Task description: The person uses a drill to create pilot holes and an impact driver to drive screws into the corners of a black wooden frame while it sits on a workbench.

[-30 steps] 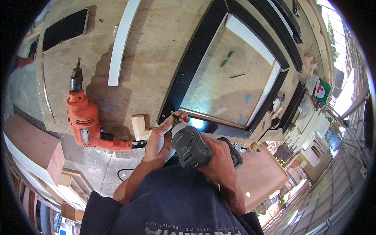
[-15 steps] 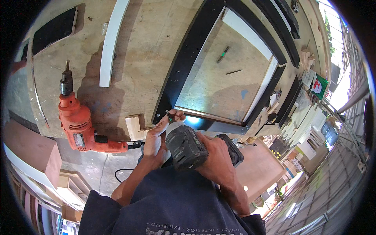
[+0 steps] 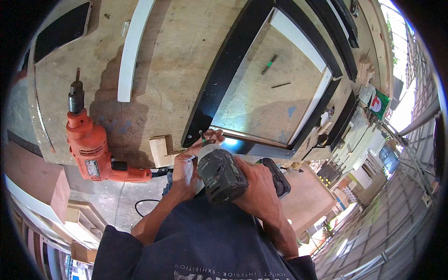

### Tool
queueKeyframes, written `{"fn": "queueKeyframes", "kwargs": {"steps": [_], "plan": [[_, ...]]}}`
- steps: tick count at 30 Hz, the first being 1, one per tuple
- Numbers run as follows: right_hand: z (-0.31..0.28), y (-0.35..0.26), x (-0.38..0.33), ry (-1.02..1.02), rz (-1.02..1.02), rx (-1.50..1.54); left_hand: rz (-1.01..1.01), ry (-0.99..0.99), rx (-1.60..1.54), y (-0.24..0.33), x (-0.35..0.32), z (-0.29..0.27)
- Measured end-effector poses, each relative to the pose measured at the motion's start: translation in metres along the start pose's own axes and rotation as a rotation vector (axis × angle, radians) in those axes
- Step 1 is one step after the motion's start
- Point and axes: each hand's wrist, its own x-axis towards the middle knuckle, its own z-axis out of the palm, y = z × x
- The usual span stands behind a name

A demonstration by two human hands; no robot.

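Observation:
My right hand is wrapped round the handle of a black cordless driver. A bit with a green band sticks out of its nose toward the near left corner of a black frame. The tip meets the frame's corner or stops just above it; I cannot tell which. My left hand is closed at that corner, its fingers curled over the near bar beside the bit. What its palm touches is hidden. The driver's lamp throws a bright spot on the near bar.
An orange corded drill lies at the left, near a white strip and a phone. A wood block sits at the table's near edge. Inside the frame lie a green-banded bit and a thin dark bit.
The view has shifted slightly. Both hands and the driver keep nearly the same place at the frame's corner.

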Motion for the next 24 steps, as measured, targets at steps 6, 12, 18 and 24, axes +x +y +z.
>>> {"fn": "queueKeyframes", "kwargs": {"steps": [6,12,18,24], "plan": [[-0.003,-0.005,0.003,-0.015,0.031,-0.036,-0.061,0.040,-0.054,0.004,-0.002,0.006],[-0.005,-0.010,0.006,-0.024,0.028,-0.112,-0.087,0.085,-0.098,0.006,-0.005,0.013],[-0.015,-0.012,0.010,-0.011,-0.004,-0.211,-0.058,0.000,-0.199,-0.002,0.002,0.000],[-0.009,0.013,-0.006,0.112,-0.167,-0.189,-0.001,0.012,-0.165,-0.006,0.009,-0.007]]}}
